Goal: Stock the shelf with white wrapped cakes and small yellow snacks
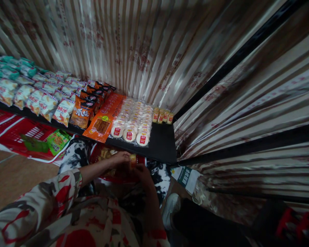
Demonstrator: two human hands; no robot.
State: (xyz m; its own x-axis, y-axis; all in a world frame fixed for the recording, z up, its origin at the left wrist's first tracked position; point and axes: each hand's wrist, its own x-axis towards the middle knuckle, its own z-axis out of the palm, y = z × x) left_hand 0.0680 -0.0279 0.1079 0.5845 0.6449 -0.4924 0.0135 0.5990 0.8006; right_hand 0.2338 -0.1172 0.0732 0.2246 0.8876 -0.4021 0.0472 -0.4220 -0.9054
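Head view, looking down past your patterned sleeves to a low black shelf (162, 144) against a striped curtain. Your left hand (119, 158) reaches forward below the shelf's front edge, fingers curled and pinched on a small yellow-orange snack packet (133, 160). Your right hand (142, 172) sits just beside it, close under the packet, fingers bent inward; light is poor there, so you cannot tell whether it grips the packet too or only touches it. Both hands are close together, nearly meeting at the packet. Beneath them lies a red bag (110, 152) with more small packets showing inside, dim and hard to read.

On the shelf above your hands: rows of round white rice crackers with red labels (132, 121), fanned toward the edge. Just right of them, a short row of small yellow packets (162, 115) stands near the curtain. Left of the crackers lies a flat orange pack (105, 118), then overlapping orange-and-black snack bags (86, 104), then white-and-yellow chip bags (33, 97), and teal bags (5, 67) at far left.

Below the shelf at left, a red banner (18, 135) with a green packet (57, 140) resting on it. A white shoe (171, 206) shows near your right forearm.
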